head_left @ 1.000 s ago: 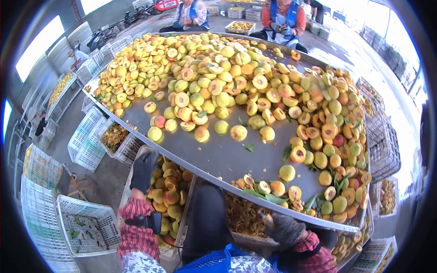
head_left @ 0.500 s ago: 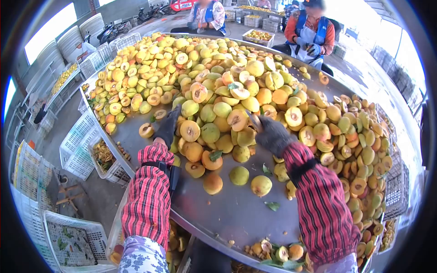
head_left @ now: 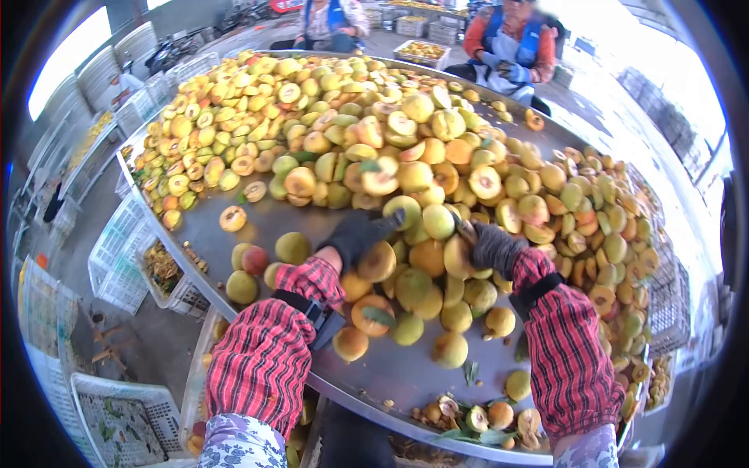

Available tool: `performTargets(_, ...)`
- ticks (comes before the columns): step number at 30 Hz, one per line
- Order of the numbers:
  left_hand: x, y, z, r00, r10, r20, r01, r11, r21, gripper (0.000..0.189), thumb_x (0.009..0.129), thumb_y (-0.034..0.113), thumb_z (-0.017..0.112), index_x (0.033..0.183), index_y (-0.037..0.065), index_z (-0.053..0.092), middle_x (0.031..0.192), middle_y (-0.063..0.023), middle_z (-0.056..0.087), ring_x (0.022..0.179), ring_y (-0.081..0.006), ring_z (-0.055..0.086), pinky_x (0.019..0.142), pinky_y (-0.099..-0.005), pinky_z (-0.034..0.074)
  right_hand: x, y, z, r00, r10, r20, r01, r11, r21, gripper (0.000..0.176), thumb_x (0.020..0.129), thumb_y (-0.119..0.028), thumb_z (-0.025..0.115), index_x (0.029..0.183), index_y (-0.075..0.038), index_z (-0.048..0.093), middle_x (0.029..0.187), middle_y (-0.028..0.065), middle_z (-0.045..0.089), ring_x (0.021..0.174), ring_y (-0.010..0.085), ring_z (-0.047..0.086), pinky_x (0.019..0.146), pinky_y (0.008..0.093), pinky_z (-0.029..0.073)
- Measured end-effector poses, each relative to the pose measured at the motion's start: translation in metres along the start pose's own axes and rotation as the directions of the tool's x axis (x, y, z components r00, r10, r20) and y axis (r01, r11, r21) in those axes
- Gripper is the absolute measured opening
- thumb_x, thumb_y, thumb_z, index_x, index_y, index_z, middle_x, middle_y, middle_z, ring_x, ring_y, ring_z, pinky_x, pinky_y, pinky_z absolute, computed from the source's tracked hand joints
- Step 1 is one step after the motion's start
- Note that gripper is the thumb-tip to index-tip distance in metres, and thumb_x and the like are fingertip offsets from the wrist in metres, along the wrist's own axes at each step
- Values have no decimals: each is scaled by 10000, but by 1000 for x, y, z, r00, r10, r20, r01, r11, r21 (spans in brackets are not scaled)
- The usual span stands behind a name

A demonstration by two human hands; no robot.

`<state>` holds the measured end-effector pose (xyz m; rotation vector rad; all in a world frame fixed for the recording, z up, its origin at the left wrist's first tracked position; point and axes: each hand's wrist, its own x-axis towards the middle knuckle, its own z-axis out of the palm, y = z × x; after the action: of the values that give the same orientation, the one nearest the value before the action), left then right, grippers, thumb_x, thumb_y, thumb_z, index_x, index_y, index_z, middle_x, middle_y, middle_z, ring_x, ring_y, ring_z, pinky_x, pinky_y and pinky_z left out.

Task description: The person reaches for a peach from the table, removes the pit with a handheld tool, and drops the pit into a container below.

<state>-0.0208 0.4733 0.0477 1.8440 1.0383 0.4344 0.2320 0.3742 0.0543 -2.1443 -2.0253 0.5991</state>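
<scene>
A large heap of yellow-green peaches (head_left: 359, 152), many cut in half, covers the metal table (head_left: 421, 382). My left hand (head_left: 355, 240), in a dark glove, reaches into the near side of the heap, fingers stretched toward a yellow-green peach (head_left: 402, 212). Across from it, my right hand (head_left: 497, 251), also gloved, is curled beside a peach half (head_left: 459, 257); a small dark piece shows at its fingertips, and I cannot tell what it is. Between and below both hands lies a loose cluster of whole peaches (head_left: 419, 291).
Pits and scraps (head_left: 476, 421) lie by the table's near edge. White plastic crates (head_left: 125, 421) stand on the floor at left, a grey crate (head_left: 671, 312) at right. Two people in blue vests (head_left: 507, 47) sit beyond the table.
My left hand has moved right and nearer to me, my right hand slightly toward me. Peaches between them have shifted closer, and several now lie left of my left wrist.
</scene>
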Motion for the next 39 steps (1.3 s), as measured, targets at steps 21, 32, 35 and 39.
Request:
performTargets(21,-138,114,203,885,336,322,-465,590,661,787,714,415,621,1241,-95,336,903,-184,605,788,-337,600,681,-424,456,-322,20,-18,823,552,134,-361,325,874,429,761,-64,619,1159,-60,459,687,76,547,504,155,559,404,264,460)
performTargets(32,-154,81,173,708,516,482,-707,527,472,586,679,314,702,1163,58,494,1013,-148,577,943,-317,549,815,-402,433,-398,-24,-20,858,497,129,-287,255,923,414,762,-71,621,1146,-35,470,755,49,551,539,126,563,414,239,444)
performTargets(35,-184,116,167,652,691,312,-752,537,382,511,675,243,711,1124,81,528,1114,-118,548,1016,-311,517,875,-411,412,-410,-34,-9,830,525,186,-261,70,963,429,769,-125,642,1148,-24,470,718,54,561,529,123,554,416,230,438)
performTargets(39,-239,155,188,455,848,271,-879,379,288,583,669,156,707,1195,72,471,1157,-105,520,1078,-304,489,941,-418,385,-408,-46,27,851,479,215,-86,-276,957,402,778,-198,645,1107,-31,485,716,52,573,543,131,554,448,244,443)
